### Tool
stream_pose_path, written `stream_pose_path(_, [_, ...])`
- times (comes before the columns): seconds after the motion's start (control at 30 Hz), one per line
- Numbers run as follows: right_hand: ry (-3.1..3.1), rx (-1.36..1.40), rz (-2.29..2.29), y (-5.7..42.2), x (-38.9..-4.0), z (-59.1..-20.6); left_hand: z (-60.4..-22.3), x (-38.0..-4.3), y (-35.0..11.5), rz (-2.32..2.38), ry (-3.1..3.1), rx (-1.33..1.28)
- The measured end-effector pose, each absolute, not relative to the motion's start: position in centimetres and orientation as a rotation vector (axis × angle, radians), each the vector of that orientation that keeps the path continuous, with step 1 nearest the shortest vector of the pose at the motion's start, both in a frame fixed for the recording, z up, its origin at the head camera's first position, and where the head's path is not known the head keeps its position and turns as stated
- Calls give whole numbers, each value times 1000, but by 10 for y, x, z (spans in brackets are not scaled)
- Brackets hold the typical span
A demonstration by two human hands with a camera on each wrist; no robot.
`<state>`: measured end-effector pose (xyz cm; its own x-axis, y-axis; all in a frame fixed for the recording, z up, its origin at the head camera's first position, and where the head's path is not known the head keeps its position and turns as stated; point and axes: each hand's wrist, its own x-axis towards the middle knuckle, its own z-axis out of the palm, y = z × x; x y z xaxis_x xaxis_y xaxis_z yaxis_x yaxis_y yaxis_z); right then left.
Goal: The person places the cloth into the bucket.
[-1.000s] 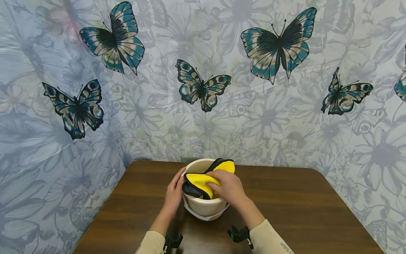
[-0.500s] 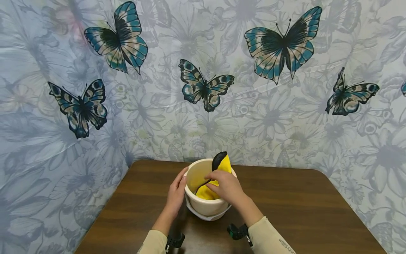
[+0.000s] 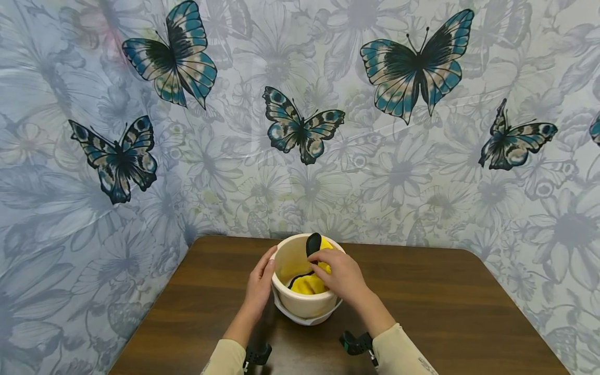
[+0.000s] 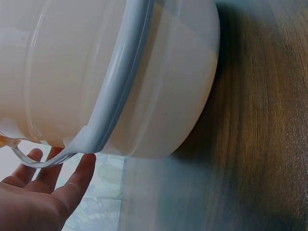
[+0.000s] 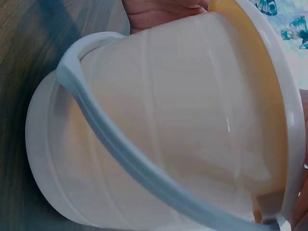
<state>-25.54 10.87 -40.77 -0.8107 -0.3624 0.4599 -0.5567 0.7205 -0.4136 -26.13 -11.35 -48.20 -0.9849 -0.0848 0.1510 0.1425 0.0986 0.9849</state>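
Note:
A cream plastic bucket (image 3: 304,306) stands upright on the table, its pale handle (image 5: 137,161) hanging down around the near side. Inside lies a cloth (image 3: 307,285), yellow on one side and black on the other, with one dark-edged corner rising near the back rim. My right hand (image 3: 346,273) reaches over the right rim and pinches the cloth between thumb and fingers. Against the bucket's left outer wall rests my left hand (image 3: 260,281), its fingers extended along the side. In the left wrist view those fingers (image 4: 79,178) touch the wall near the handle's joint.
The brown wooden table (image 3: 422,302) extends to both sides of the bucket. Behind it hangs a grey floral backdrop (image 3: 398,182) with teal butterflies. A black camera mount (image 3: 356,344) is strapped to each wrist.
The cloth has gone from draping over the near rim down into the bucket, with the right hand still pinching it. Its raised corner has sunk lower. The left hand stays on the wall.

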Motion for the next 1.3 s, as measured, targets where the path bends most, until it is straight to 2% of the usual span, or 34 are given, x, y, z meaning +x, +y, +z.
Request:
stream_pose_path(0.67, [-2348,580,842,157,-253,-421,-478,-259,-128,-1910,-2247,-184])
stream_pose_path(1.3, [-2331,383,732,226,-239,-449,-491,-266,-155,-1445,-2503,-136])
